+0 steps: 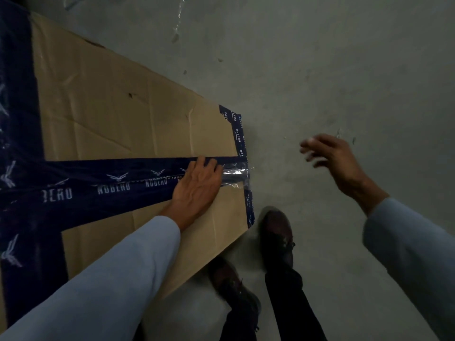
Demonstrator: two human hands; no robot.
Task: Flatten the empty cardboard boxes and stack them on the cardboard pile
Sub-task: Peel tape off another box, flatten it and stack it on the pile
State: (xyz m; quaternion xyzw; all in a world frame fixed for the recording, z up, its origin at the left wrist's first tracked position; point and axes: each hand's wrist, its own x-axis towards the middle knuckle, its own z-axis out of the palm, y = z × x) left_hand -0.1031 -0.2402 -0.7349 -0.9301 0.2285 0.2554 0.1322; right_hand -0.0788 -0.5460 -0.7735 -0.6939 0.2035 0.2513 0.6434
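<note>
- Your cardboard box [110,114] fills the left half of the view and lies on the grey floor [344,70]. You see a broad brown face, creased and dented, with a small dark puncture near the middle.
- Navy tape [98,178] runs along its far-left side, in a wide band across the face, and down the right end. It is printed with white "NOBERO" lettering and a bird logo.
- Cannot tell whether the box is already flat or still has depth.
- Your left hand [197,185] lies palm-down on the tape band near the right end, fingers straight and close together, gripping nothing.
- Just past your fingertips, a strip of clear tape [235,177] wraps the box edge, wrinkled and shiny.
- Your two dark shoes [277,232] stand on the floor just beside the box's near corner.
- Your right hand [330,156] hangs in the air over bare floor, well apart from the box. It is motion-blurred, fingers loosely spread and holding nothing.
- Small clear scraps [176,36] lie on the floor beyond the box.
</note>
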